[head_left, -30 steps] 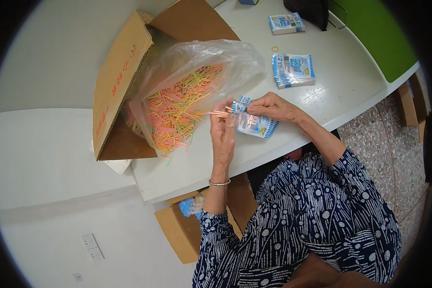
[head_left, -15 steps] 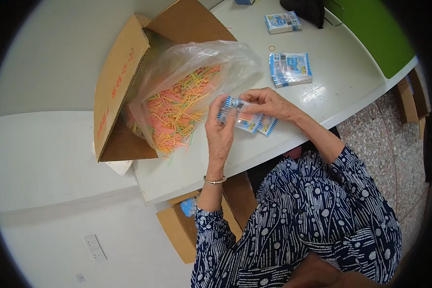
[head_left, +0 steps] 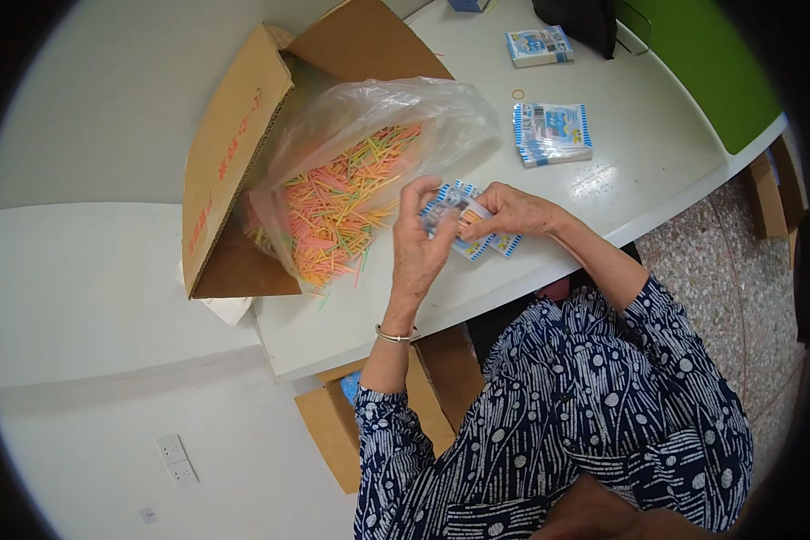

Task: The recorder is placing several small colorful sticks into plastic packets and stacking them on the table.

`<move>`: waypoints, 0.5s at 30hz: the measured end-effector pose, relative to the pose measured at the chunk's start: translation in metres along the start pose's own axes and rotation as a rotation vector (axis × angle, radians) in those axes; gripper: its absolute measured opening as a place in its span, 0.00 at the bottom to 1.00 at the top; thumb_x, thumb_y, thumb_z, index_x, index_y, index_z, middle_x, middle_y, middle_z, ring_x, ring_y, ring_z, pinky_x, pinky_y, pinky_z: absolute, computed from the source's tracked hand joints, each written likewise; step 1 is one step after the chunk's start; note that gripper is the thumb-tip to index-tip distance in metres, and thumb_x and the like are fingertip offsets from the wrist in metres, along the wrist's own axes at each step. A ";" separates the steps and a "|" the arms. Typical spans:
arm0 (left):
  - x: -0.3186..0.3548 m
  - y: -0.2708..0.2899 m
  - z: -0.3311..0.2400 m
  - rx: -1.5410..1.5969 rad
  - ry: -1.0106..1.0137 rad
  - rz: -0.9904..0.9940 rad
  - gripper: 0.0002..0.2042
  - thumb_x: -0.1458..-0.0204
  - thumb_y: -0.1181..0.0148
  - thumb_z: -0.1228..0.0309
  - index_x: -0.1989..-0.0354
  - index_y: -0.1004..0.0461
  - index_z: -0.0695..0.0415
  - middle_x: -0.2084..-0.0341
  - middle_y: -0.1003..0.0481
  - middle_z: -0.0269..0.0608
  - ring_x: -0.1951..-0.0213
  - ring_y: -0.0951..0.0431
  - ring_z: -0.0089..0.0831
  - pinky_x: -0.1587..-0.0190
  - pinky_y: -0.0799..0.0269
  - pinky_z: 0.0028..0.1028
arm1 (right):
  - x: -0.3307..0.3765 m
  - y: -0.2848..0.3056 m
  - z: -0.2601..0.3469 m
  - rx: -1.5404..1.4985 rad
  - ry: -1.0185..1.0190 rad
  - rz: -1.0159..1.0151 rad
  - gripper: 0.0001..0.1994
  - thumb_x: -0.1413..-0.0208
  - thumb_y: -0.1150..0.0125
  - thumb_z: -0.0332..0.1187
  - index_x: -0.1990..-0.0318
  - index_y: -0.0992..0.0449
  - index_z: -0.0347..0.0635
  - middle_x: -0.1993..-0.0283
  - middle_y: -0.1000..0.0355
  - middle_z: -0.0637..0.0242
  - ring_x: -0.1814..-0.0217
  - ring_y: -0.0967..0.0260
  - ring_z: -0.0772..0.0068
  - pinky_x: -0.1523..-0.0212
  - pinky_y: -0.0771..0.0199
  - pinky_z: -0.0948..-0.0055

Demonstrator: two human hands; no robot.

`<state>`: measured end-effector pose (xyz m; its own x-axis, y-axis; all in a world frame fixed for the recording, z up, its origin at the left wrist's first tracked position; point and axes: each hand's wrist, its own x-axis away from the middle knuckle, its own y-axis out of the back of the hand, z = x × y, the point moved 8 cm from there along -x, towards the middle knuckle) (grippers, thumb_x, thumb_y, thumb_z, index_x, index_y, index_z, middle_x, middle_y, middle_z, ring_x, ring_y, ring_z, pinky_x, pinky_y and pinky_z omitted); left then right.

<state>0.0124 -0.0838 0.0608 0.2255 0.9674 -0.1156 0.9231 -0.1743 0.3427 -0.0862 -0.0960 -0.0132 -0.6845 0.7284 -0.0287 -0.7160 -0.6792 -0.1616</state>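
A: Grip?

B: Both grasping the packet (head_left: 459, 207). Left hand (head_left: 416, 252) has its left end between thumb and fingers; right hand (head_left: 517, 214) pinches its right side. It's over the near part of the counter (head_left: 639, 162), above other packets (head_left: 510, 244).

A: Handling?

B: Probably light, limp, slick film. Contents likely brittle. I'd hold the blue borders, no squeezing mid-pack.

A: Room?

B: Tight left: clear bag (head_left: 423, 101) spilling coloured sticks (head_left: 342, 202), carton (head_left: 229, 171) behind. Near counter edge passes under both forearms. Open to the right, below the packet stack (head_left: 553, 133) on the far side.
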 end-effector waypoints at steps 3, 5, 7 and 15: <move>-0.001 -0.003 0.000 -0.078 -0.015 0.006 0.21 0.52 0.43 0.79 0.49 0.40 0.62 0.61 0.28 0.47 0.58 0.27 0.28 0.56 0.30 0.26 | 0.002 0.000 -0.003 -0.020 -0.065 0.021 0.13 0.52 0.33 0.38 0.68 0.20 0.36 0.76 0.27 0.74 0.75 0.37 0.90 0.76 0.39 0.85; -0.002 -0.003 0.008 -0.071 -0.012 0.046 0.22 0.52 0.44 0.82 0.48 0.40 0.61 0.56 0.31 0.43 0.54 0.30 0.24 0.54 0.32 0.22 | 0.005 0.004 -0.005 -0.004 -0.108 -0.030 0.14 0.54 0.32 0.39 0.68 0.20 0.35 0.76 0.26 0.73 0.76 0.36 0.89 0.75 0.38 0.85; -0.004 0.008 0.011 0.043 0.011 0.041 0.19 0.51 0.45 0.80 0.49 0.38 0.61 0.57 0.30 0.41 0.56 0.29 0.24 0.54 0.31 0.22 | 0.006 0.003 0.003 -0.031 -0.114 -0.037 0.14 0.54 0.32 0.39 0.68 0.20 0.35 0.76 0.26 0.72 0.76 0.36 0.89 0.75 0.37 0.86; -0.069 0.130 0.060 -0.662 -0.079 -0.195 0.09 0.48 0.45 0.72 0.61 0.26 0.63 0.66 0.27 0.45 0.65 0.26 0.33 0.58 0.31 0.29 | 0.004 0.024 -0.007 -0.066 -0.144 -0.134 0.16 0.55 0.33 0.42 0.66 0.20 0.38 0.75 0.26 0.72 0.79 0.33 0.89 0.81 0.33 0.88</move>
<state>0.1356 -0.1845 0.0575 0.1199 0.9490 -0.2915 0.5709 0.1742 0.8023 -0.1045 -0.1087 -0.0243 -0.5999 0.7882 0.1375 -0.7945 -0.5665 -0.2189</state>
